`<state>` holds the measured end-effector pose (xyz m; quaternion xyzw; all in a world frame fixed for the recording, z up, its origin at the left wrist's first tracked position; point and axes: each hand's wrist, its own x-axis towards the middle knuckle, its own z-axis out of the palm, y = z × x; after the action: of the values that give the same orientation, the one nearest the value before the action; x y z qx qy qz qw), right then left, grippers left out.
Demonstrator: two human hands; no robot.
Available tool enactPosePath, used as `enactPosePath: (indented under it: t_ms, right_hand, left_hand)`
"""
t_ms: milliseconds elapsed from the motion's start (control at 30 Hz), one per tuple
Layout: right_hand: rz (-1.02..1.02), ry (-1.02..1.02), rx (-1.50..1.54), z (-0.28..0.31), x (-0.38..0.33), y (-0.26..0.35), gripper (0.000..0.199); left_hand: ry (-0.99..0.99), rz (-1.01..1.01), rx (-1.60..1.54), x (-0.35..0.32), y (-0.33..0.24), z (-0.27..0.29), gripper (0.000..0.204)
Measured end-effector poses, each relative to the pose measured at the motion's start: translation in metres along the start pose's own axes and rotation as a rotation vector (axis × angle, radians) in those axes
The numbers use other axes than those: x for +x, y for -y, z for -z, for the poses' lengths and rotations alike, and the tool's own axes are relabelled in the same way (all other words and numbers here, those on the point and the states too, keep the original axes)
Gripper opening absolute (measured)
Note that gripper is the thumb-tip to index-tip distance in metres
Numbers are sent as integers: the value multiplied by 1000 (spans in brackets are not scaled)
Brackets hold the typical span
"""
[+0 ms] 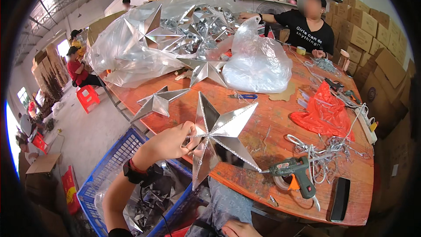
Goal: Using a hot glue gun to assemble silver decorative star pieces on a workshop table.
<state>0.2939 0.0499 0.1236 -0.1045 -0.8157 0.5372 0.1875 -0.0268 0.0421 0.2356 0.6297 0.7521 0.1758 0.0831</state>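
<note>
My left hand (179,139) is closed on one arm of a silver star ornament (222,128), which is held up over the table's near edge. Beaded silver trim runs along several of its ridges. At the lower edge, my right hand (240,228) is by my lap, mostly cut off, and its fingers cannot be made out well. A green hot glue gun (294,173) rests on the table, its nozzle close to the star's lower right tip. Farther back, another silver star (158,103) lies on the wood.
Clear plastic bags (258,63) and a heap of silver stars (193,28) cover the far table (245,177). Tangled silver trim (322,156), a red plastic bag (324,112) and a phone (340,199) lie right. A blue crate (103,166) stands below left. A person (307,28) sits opposite.
</note>
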Motion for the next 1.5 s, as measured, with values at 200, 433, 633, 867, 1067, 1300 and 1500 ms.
enactPosePath:
  t_ms: [200,433,633,867,1067,1300,1500]
  right_hand:
    - [-50,52,-10,-5,-4,5,12]
    - [-31,48,51,-14,-11,4,13]
    - [154,21,-12,-33,-9,-14,19]
    - [127,-138,12,-19,-21,18,17]
    - [-174,-514,-106,36,-51,25,15]
    - [-294,-840,415,32,-122,66,32]
    - [-593,-602,-315,-3,-186,80,79]
  left_hand:
    - [-67,-22,-56,-10,6,-6,36]
    - [-108,-32,-85,-34,5,-15,42]
    - [-78,126,-104,-59,5,-21,51]
    - [-303,62,325,-141,73,-49,55]
    - [-235,184,-73,-133,-23,-75,57]
    - [120,-119,-258,-119,-96,-102,59]
    - [265,-546,-122,-105,-146,-148,61]
